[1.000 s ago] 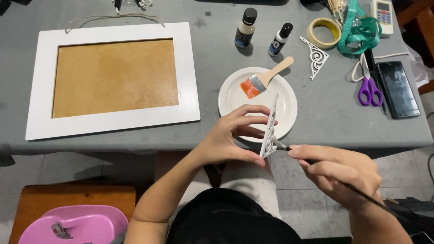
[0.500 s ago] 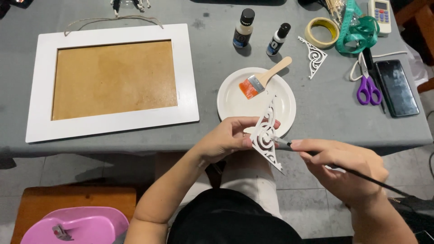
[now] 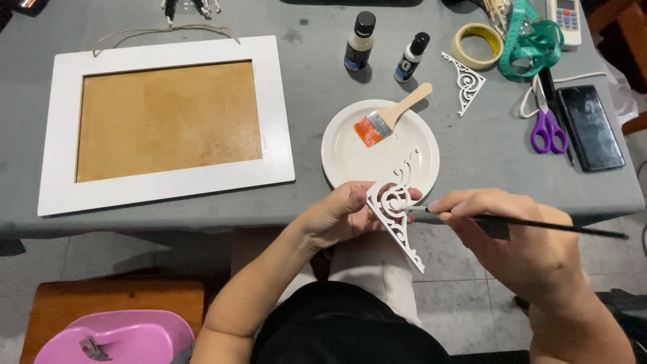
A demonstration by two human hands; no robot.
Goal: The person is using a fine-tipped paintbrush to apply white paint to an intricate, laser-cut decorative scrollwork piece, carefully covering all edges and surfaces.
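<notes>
Since the earlier frames the white scrollwork bracket [image 3: 396, 219] has turned from edge-on to face-up, so its pierced curls now show flat toward the camera, and it has dropped slightly below the table edge toward the lap.

Its long axis runs on a diagonal — upper end near the white plate [image 3: 350, 158], lower point aimed down and to the right, over the pale trousers. The left hand [image 3: 340, 216] pinches the bracket along its upper left edge, fingers closed on it from behind, thumb on the front. The right hand [image 3: 515, 232] comes in from the right, fingers clenched round a thin black-handled brush [image 3: 539, 224] that lies nearly level, its tip touching the bracket's right side just beside the big spiral. So the bracket lies to the left of the right hand's fingers, and the brush crosses its long axis at an angle; the left hand is the nearer of the two, since it carries the piece.

Nothing stands between brush and bracket. Behind them on the grey table [image 3: 317, 74] the plate holds a flat wooden-handled brush [image 3: 387, 118] with orange bristles. Beyond stand two small paint bottles [image 3: 360, 42], a second white bracket [image 3: 466, 82], a roll of masking tape [image 3: 477, 44], purple scissors [image 3: 547, 125] and a dark phone [image 3: 593, 128]. A white picture frame [image 3: 165, 121] with a brown backing lies well apart at left.
</notes>
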